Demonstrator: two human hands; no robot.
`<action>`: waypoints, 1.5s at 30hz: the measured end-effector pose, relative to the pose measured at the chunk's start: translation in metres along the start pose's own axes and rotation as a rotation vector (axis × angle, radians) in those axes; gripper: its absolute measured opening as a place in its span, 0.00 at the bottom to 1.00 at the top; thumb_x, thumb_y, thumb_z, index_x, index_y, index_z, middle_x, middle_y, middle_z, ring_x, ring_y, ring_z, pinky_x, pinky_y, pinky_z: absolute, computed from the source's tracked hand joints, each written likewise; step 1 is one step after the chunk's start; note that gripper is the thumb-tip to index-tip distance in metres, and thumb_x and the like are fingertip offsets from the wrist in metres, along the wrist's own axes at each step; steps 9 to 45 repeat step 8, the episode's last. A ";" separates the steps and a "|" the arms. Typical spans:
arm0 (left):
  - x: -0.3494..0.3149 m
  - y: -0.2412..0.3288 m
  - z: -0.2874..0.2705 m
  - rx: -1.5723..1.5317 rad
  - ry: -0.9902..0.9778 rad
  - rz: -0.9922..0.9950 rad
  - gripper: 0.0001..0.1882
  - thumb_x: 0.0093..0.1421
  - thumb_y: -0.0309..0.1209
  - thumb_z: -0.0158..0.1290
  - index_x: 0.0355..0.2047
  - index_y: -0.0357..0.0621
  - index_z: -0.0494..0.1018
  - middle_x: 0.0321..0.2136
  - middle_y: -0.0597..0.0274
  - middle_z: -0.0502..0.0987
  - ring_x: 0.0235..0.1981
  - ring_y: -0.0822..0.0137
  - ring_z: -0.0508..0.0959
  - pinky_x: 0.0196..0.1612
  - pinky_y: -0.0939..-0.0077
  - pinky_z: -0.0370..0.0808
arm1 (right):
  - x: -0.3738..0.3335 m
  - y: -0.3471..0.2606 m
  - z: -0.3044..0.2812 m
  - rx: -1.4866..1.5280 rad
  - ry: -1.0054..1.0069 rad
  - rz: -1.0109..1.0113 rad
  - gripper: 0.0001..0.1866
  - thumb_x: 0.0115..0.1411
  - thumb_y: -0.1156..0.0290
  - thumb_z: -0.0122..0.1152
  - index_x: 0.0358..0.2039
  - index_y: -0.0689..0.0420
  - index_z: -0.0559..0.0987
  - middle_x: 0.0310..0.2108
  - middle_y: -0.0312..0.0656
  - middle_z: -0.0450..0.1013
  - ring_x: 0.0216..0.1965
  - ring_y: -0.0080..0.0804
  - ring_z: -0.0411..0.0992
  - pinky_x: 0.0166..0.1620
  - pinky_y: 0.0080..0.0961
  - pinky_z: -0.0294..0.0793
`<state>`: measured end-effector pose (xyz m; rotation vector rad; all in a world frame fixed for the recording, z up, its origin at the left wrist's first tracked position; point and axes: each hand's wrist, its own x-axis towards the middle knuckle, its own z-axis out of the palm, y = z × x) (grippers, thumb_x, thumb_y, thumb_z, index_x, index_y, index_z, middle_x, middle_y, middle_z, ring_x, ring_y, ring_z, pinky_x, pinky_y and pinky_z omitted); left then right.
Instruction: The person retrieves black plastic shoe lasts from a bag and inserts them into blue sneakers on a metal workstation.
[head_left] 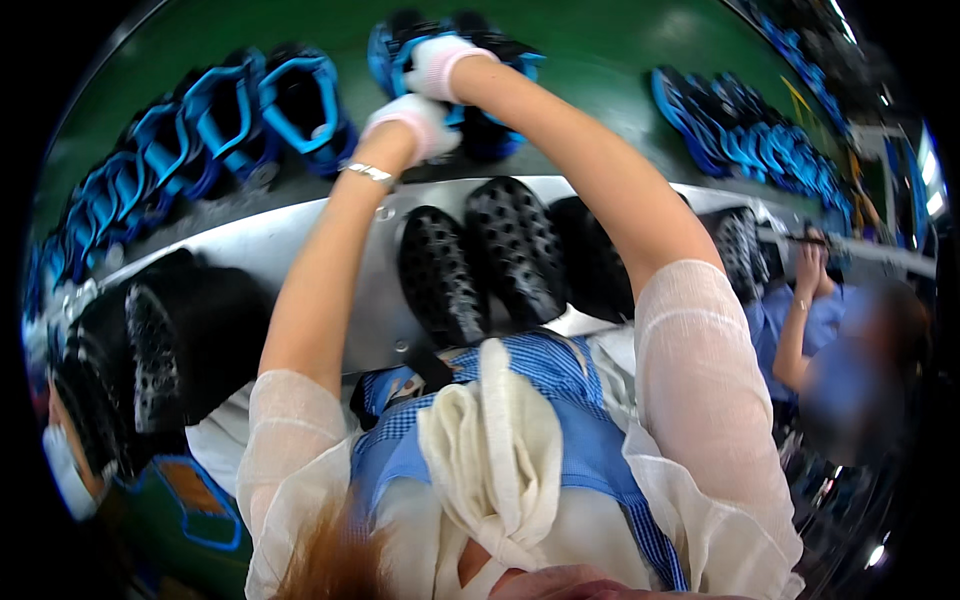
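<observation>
Both my hands wear white gloves with pinkish cuffs and reach to a group of blue-and-black shoes (490, 135) at the far middle of the green surface. My right hand (437, 66) lies over the upper part of these shoes, its shape rounded and a little blurred. Nearer to me, my left hand (425, 125) is against the near left side of the same group. The fingers of both hands are hidden or smeared, so their grip does not show. A silver bracelet (370, 172) circles my left wrist.
Rows of blue-and-black shoes stand on the green surface (590, 60), at left (225, 110) and right (745, 130). Along the metal ledge (375, 230) before me are black shoe-shaped pieces with studded soles (515, 250), more at left (190, 330). A person (815, 330) works at right.
</observation>
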<state>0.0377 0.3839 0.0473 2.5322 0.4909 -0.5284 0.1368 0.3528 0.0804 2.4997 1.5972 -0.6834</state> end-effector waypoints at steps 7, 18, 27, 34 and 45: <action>-0.025 -0.006 -0.022 -0.118 -0.129 -0.123 0.25 0.53 0.45 0.53 0.47 0.43 0.74 0.40 0.42 0.77 0.43 0.56 0.78 0.47 0.68 0.74 | -0.160 0.036 -0.036 0.247 0.287 -0.202 0.24 0.55 0.56 0.53 0.49 0.54 0.76 0.42 0.50 0.75 0.42 0.41 0.75 0.49 0.30 0.73; -0.026 0.007 -0.025 -0.168 -0.169 -0.171 0.25 0.53 0.44 0.53 0.47 0.42 0.74 0.38 0.40 0.77 0.41 0.60 0.80 0.45 0.70 0.75 | -0.180 0.071 -0.027 0.287 0.352 -0.236 0.24 0.55 0.55 0.53 0.50 0.52 0.75 0.44 0.51 0.75 0.43 0.38 0.75 0.51 0.30 0.73; -0.026 0.007 -0.025 -0.168 -0.169 -0.171 0.25 0.53 0.44 0.53 0.47 0.42 0.74 0.38 0.40 0.77 0.41 0.60 0.80 0.45 0.70 0.75 | -0.180 0.071 -0.027 0.287 0.352 -0.236 0.24 0.55 0.55 0.53 0.50 0.52 0.75 0.44 0.51 0.75 0.43 0.38 0.75 0.51 0.30 0.73; -0.026 0.007 -0.025 -0.168 -0.169 -0.171 0.25 0.53 0.44 0.53 0.47 0.42 0.74 0.38 0.40 0.77 0.41 0.60 0.80 0.45 0.70 0.75 | -0.180 0.071 -0.027 0.287 0.352 -0.236 0.24 0.55 0.55 0.53 0.50 0.52 0.75 0.44 0.51 0.75 0.43 0.38 0.75 0.51 0.30 0.73; -0.026 0.007 -0.025 -0.168 -0.169 -0.171 0.25 0.53 0.44 0.53 0.47 0.42 0.74 0.38 0.40 0.77 0.41 0.60 0.80 0.45 0.70 0.75 | -0.180 0.071 -0.027 0.287 0.352 -0.236 0.24 0.55 0.55 0.53 0.50 0.52 0.75 0.44 0.51 0.75 0.43 0.38 0.75 0.51 0.30 0.73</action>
